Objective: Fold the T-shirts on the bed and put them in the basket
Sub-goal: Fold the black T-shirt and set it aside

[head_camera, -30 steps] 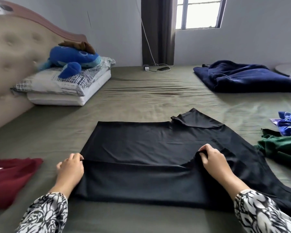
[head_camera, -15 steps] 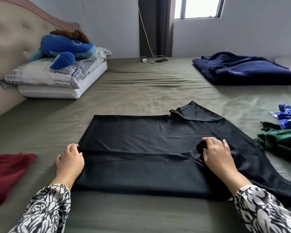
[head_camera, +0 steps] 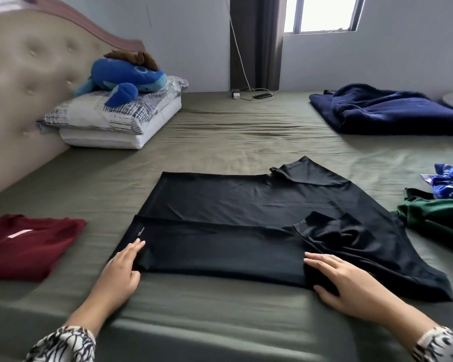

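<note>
Soft daylight comes from the window (head_camera: 324,13) at the top, which is blown out white. The headboard (head_camera: 24,82) is blurred and bowed by wide-angle distortion; shadows are faint

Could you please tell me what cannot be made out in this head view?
- Basket: nowhere in the frame.
- Small white print on the black T-shirt: too small to read.
- Green garment and blue patterned cloth: cut off by the right edge.
- Maroon T-shirt: cut off at the left edge, blurred.
</note>
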